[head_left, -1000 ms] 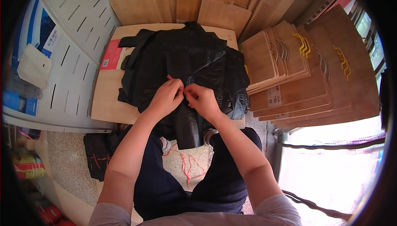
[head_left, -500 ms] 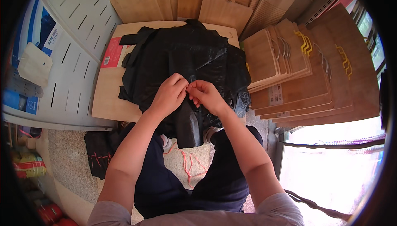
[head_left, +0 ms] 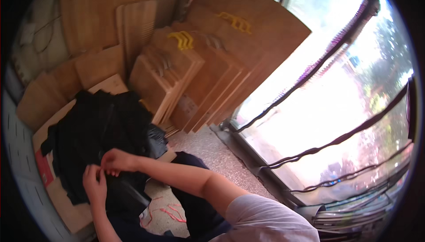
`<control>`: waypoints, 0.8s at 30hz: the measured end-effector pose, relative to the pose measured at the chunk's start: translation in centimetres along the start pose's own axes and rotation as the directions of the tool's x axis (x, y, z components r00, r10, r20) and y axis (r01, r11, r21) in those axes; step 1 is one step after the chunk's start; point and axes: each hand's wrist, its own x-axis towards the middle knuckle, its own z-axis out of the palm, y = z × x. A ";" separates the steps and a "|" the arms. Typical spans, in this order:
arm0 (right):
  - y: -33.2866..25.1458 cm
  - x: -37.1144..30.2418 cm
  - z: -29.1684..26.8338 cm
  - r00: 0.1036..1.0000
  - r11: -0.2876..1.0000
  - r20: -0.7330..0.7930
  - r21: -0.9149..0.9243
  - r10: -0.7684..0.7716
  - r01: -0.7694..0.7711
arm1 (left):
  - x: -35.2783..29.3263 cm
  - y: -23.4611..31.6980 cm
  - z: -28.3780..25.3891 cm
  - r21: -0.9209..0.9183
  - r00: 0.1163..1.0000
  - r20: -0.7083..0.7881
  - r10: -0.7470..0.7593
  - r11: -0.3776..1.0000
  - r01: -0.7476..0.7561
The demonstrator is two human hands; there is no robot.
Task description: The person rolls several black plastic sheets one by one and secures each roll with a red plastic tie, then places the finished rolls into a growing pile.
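A heap of black plastic bags (head_left: pixel 97 122) lies on a pale wooden board (head_left: pixel 66 209) at the lower left. Over its near part, my left hand (head_left: pixel 94 182) and my right hand (head_left: pixel 117 161) meet, fingertips almost touching. Both hands are closed in a pinch. Whatever is between the fingers is too small to make out. Below them a rolled black plastic bundle (head_left: pixel 130 195) sticks out toward my lap.
Wooden cutting boards (head_left: pixel 166 80), some with yellow handles (head_left: pixel 181 40), stand in a row beyond the heap. Other boards (head_left: pixel 95 65) lean at the back. Pink-red strings (head_left: pixel 175 214) lie on the speckled floor between my legs. To the right is a bright glass front (head_left: pixel 305 122) with dark twisted cords across it.
My view has swung to the right, so the heap and hands now appear at the lower left and more of the glass front shows. My hands stay together over the black plastic.
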 end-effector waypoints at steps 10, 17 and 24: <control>-0.1 -0.7 -0.5 0.957 0.803 -0.056 -0.560 -0.286 0.207 | -0.5 -4.2 1.1 0.195 0.990 0.014 0.137 0.971 -0.137; -1.1 -1.5 2.6 0.945 0.707 -0.117 -0.693 -0.304 0.142 | -2.4 -8.6 -0.7 0.337 0.992 0.117 -0.048 0.942 0.006; -0.7 -2.9 -1.3 0.884 0.607 -0.291 -0.794 -0.366 -0.010 | -0.1 -4.1 0.0 -0.034 0.927 0.064 -0.370 0.927 0.373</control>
